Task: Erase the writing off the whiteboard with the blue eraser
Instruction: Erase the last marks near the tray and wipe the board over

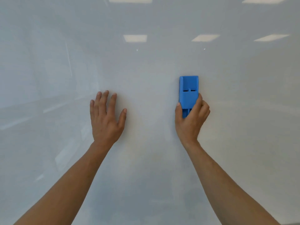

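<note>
glossy whiteboard (146,65) filled the view, mirroring ceiling lights (135,38) well above both hands, with no writing visible anywhere on it. right hand (191,117) gripped the lower half of the blue eraser (188,93), thumb on one edge and curled fingers on the other, the eraser standing upright and apparently flat against the board. left hand (106,117), well apart to the side, lay spread on the surface with straight fingers, holding nothing. by the look of it the wiping was at or near its end; any next stroke called for finding leftover marks beyond the hands first.
</note>
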A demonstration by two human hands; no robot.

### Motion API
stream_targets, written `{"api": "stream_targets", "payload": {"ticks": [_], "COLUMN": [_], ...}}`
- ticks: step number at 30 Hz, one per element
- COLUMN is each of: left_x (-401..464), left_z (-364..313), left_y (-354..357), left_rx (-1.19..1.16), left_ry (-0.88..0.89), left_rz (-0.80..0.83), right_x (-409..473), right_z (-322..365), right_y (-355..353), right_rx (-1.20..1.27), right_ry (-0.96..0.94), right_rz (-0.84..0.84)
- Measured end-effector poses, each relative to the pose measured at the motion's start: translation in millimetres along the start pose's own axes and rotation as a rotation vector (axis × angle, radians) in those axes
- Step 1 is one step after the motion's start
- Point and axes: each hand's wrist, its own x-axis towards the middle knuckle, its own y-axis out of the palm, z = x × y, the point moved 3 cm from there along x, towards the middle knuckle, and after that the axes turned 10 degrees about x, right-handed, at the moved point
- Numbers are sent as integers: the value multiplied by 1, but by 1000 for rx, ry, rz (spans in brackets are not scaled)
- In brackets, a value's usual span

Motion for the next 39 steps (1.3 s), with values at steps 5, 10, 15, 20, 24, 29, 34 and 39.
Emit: {"api": "stream_targets", "payload": {"ticks": [5,10,15,20,24,29,34,39], "left_x": [-5,-7,-10,-9,-7,-8,-5,-4], "left_z": [7,13,13,11,12,13,13,18], "left_y": [18,23,25,25,23,21,19,23], "left_rx": [86,116,116,122,110,80,71,92], "left_ry": [78,114,103,101,98,108,106,128], "left_rz": [-35,-57,-82,-90,-78,-60,-49,-67], "right_x": [-16,-39,26,97,127,139,114,47], "right_z": [47,60,33,15,40,105,169,190], "right_y": [39,56,23,-7,6,53,104,137], "right_rx": [-32,-143,-125,16,103,117,69,-21], "right_ry": [-257,-643,-478,-69,89,-67,-356,-821], "right_rz": [156,350,108,-192,-339,-212,65,396]}}
